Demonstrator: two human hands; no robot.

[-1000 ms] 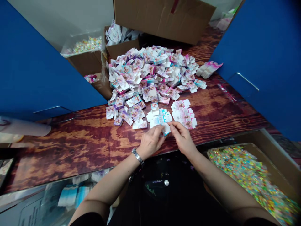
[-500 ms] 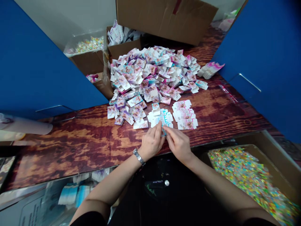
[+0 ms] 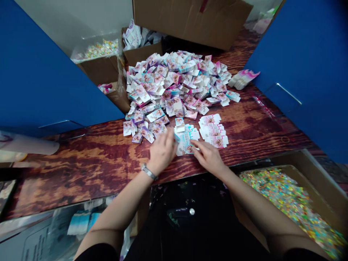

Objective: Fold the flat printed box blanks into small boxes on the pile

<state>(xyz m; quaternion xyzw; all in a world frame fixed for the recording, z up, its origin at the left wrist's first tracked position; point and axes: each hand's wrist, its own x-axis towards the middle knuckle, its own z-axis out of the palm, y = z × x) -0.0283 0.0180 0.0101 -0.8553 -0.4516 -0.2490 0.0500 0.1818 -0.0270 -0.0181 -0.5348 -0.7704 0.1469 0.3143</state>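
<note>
A large loose heap of flat die-cut printed cardboard box blanks, white with pink and teal print, covers the middle of the wood-grain table. My left hand lies palm down at the heap's lower edge, fingers near scattered blanks, holding nothing that I can see. My right hand has its fingertips on the near edge of a small teal-edged stack of blanks. To the right of that stack sits a neater pink-edged row of blanks.
Blue panels with metal handles flank the table. A cardboard tray of colourful wrapped pieces sits at lower right. Cardboard boxes stand at the back, and a white roll lies at left.
My left hand has moved left and down, away from the teal-edged stack, so my hands are now apart. My right hand has stayed at the stack's near edge.
</note>
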